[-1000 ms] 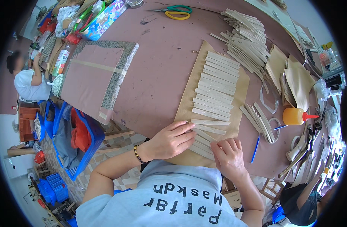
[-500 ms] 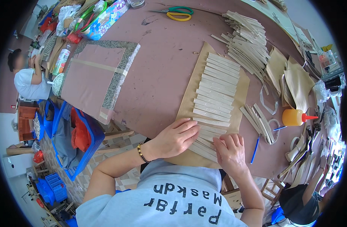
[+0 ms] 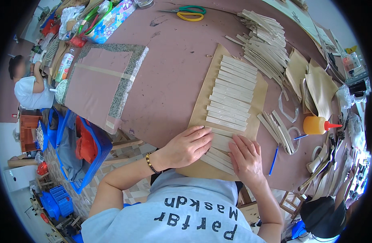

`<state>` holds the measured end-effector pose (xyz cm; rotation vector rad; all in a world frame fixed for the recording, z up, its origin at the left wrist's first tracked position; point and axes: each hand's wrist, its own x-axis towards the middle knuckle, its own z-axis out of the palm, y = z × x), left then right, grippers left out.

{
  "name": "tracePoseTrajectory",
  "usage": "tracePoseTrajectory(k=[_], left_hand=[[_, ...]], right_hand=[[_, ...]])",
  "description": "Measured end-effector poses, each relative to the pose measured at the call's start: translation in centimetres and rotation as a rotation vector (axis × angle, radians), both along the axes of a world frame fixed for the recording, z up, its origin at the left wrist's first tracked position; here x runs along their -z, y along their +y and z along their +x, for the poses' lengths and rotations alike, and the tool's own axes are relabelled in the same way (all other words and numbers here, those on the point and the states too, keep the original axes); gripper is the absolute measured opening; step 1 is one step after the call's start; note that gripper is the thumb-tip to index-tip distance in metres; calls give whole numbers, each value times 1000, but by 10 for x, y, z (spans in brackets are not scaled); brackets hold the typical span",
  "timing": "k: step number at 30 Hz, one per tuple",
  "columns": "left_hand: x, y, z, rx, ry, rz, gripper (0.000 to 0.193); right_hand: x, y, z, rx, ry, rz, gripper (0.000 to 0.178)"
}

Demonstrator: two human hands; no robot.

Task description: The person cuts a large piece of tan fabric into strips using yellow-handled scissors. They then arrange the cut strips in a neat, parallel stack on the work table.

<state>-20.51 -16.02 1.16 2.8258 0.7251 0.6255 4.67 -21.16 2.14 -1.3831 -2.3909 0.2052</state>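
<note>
A tan sheet (image 3: 200, 106) lies on the table in front of me, with pale flat strips (image 3: 231, 98) in a column of near-parallel rows across it. My left hand (image 3: 186, 146) rests with extended fingers on the left ends of the nearer strips. Across from it, my right hand (image 3: 246, 158) lays its stretched fingers on their right ends. Between the hands, part of a strip (image 3: 222, 133) shows beside the fingertips. More strips (image 3: 218, 160) slant toward me below the hands, partly covered by them. Neither hand visibly grips anything.
Loose strips (image 3: 262, 38) are heaped at the far right, with a smaller bundle (image 3: 275, 127) nearer. An orange squeeze bottle (image 3: 314, 125) and a blue pen (image 3: 273, 161) lie to the right. Scissors (image 3: 190, 16) lie far back; a stone slab (image 3: 134, 67) sits left. Other people are at both sides.
My right hand has shifted slightly away from me, its bent fingers now stretched flat over the strip ends. My left hand has hardly moved.
</note>
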Motion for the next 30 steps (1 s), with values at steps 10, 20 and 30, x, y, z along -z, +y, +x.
tracePoseTrajectory(k=[10, 20, 30], left_hand=[[0, 0, -2, 4, 74, 60, 27], [0, 3, -2, 14, 77, 58, 29], [0, 8, -1, 8, 59, 37, 28]], right_hand=[[0, -3, 1, -16, -66, 17, 31], [0, 2, 5, -46, -71, 34, 33], [1, 6, 5, -42, -64, 30, 33]])
